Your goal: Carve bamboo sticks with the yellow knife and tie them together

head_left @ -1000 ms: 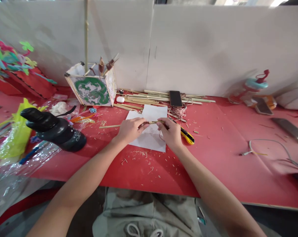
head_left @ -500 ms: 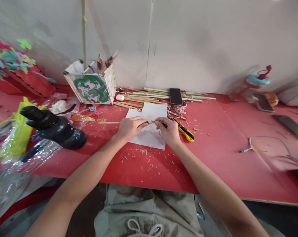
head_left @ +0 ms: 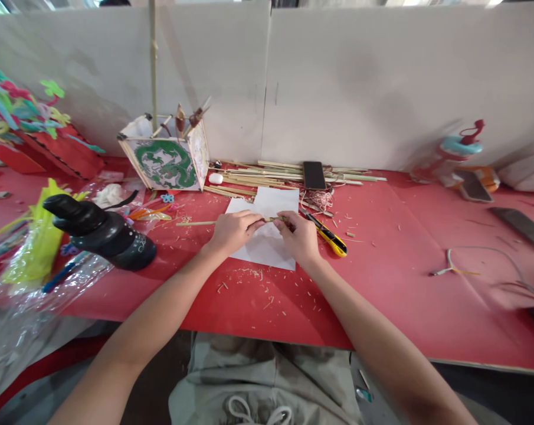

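A thin bamboo stick (head_left: pixel 196 224) runs crosswise above the white paper (head_left: pixel 271 251), its free end jutting out to the left. My left hand (head_left: pixel 235 230) is closed around it, fingertips near the middle of the sheet. Close by on the right, my right hand (head_left: pixel 298 235) pinches the same stick, its fingers curled in. Something thin and brownish shows at the right fingertips, too small to make out. Just right of that hand lies a yellow and black utility knife (head_left: pixel 331 236) on the red table.
Behind the paper lie several bamboo strips (head_left: pixel 244 179), a phone (head_left: pixel 314 176) and tangled string (head_left: pixel 320 199). A dragon-painted lantern (head_left: pixel 167 164) stands back left. A black bottle (head_left: pixel 105 236) sits left of my arm. Shavings litter the red table (head_left: pixel 395 283), with a cable (head_left: pixel 483 248) at right.
The view has tilted up slightly, so more of the partition's top edge shows. The right fingers have shifted a little on the stick; both hands keep their hold.
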`<state>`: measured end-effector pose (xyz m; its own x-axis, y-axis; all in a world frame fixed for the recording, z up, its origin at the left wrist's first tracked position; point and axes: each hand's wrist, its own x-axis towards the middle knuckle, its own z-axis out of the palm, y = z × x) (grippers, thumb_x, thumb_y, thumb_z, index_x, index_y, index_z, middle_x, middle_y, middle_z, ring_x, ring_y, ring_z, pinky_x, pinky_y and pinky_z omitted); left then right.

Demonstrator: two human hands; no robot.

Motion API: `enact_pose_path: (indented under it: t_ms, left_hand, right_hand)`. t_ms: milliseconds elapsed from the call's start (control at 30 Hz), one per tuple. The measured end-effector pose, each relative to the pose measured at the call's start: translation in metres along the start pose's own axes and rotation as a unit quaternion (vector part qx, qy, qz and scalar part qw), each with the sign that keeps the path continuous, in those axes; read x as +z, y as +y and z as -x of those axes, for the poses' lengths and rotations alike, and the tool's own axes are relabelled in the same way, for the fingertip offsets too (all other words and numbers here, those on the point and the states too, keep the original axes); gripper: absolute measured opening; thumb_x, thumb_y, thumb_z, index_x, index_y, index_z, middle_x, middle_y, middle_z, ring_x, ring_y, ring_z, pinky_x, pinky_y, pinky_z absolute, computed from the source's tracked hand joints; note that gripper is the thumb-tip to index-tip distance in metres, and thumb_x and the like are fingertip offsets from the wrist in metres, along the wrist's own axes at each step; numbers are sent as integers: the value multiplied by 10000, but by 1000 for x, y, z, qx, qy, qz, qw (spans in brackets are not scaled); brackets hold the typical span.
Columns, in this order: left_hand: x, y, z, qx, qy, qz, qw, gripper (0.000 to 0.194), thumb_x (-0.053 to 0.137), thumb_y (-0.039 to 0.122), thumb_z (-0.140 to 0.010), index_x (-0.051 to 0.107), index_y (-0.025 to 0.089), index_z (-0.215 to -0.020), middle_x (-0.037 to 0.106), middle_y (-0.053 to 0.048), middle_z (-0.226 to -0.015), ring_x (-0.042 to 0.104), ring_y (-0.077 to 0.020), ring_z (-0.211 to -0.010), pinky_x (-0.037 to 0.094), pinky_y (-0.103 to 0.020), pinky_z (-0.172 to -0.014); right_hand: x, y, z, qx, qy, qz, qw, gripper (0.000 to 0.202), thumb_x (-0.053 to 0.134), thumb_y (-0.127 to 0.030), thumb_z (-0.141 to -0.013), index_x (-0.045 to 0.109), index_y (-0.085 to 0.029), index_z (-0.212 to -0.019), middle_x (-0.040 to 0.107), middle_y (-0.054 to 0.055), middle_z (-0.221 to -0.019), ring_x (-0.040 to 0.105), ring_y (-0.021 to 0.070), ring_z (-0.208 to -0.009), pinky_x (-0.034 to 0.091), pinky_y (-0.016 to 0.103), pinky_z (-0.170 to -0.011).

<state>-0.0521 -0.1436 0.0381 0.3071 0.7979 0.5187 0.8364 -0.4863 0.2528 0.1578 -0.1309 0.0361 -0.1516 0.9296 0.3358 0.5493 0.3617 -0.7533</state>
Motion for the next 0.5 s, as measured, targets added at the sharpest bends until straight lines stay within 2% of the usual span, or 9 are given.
enact_pose_path:
  t_ms: [100,233,367,500]
  left_hand:
    - [-1,-2,-1,-8,-14,-28,999,341,519,505,-1008,771,293,-1097,778,-27,-966,710,-175,-819,399,-288,-588]
    - [-1,-1,-1,-25,-32,-48,998,287,572,493,-982,772,305,-1065,772,-24,-946,703,-191,-787,364,-303,-550]
    - [-1,1,-1,-41,-44,-62,996,266,592,468,-975,781,288,-1026,768,-48,-916,686,-201,-731,344,-308,-532]
    - [-1,1,-1,-32,-50,-60,996,266,588,464,-978,783,288,-1019,756,-47,-892,684,-204,-746,348,-309,-533]
  right_hand:
    - [-2,-1,-1,9,-5,62,998,399,601,-365,-898,687,-197,-1250,701,13,-679,588,168,-578,386,268,-599]
    - [-8,-2,-4,21,-20,122,992,264,592,-357,-895,763,-204,-1026,680,22,-637,577,175,-565,370,280,-602]
    - [-11,0,-7,15,-9,159,987,261,584,-317,-885,755,-207,-1049,679,25,-651,574,187,-591,348,284,-593]
    - [-10,7,-8,9,-9,185,983,216,566,-315,-890,756,-214,-878,694,47,-681,571,189,-602,310,286,-575]
